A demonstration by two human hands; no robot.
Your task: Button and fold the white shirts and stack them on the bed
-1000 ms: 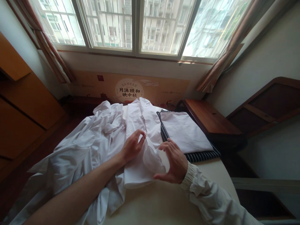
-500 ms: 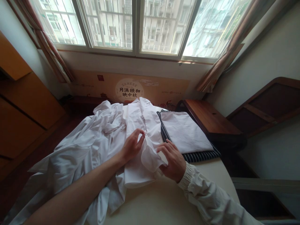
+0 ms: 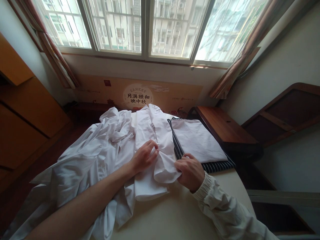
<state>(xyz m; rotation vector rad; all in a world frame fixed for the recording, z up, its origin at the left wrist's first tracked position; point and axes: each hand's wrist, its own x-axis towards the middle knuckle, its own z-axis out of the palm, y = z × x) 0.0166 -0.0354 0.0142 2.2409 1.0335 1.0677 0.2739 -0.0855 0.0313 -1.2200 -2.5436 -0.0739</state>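
A white garment (image 3: 150, 188), partly folded into a long strip, lies on the table in front of me. My left hand (image 3: 146, 156) rests over its middle, thumb and fingertips pinching the cloth beside the lengthwise crease. Lower right, my right hand (image 3: 191, 171) has its fingers curled round the edge of a raised flap of the same cloth. Between the two hands that flap stands up in a loose curve. Which part of the garment it is, I cannot tell.
Crumpled white cloth (image 3: 92, 160) spreads over the table's left side. At right lies a folded white cloth (image 3: 200, 140) on black striped fabric (image 3: 217, 166). The pale tabletop (image 3: 175, 216) shows in front. A brown wooden desk (image 3: 225, 123) stands behind at right, below the windows.
My right hand has moved slightly right and closed on the flap's edge, pulling it outward. My left hand has shifted a little down and right.
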